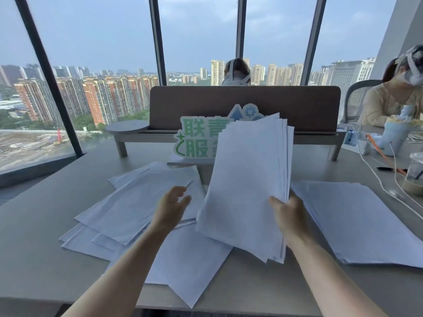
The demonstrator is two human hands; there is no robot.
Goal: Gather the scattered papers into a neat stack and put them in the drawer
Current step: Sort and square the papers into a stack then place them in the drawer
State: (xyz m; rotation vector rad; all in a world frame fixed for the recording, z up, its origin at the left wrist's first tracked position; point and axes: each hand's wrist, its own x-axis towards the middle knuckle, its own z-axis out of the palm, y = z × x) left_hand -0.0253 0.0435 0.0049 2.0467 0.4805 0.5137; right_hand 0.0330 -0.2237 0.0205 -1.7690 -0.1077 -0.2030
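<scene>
My right hand [288, 216] grips a bundle of white sheets [247, 184] by its right edge and holds it tilted up above the grey desk [34, 236]. The sheets in the bundle are fanned and uneven at the top. My left hand [171, 207] hovers with loosely spread fingers over several scattered papers [137, 207] lying overlapped at the left and front of the desk. One sheet [190, 266] pokes past the front edge. Another flat pile of papers [357, 223] lies at the right. No drawer is in view.
A green and white sign [196, 138] stands behind the papers, before a brown divider [251, 104] on a low shelf. Cables [380, 179], a pen [386, 168] and drink cups [414, 175] crowd the right side. Two people sit beyond and to the right. Large windows rise at the left.
</scene>
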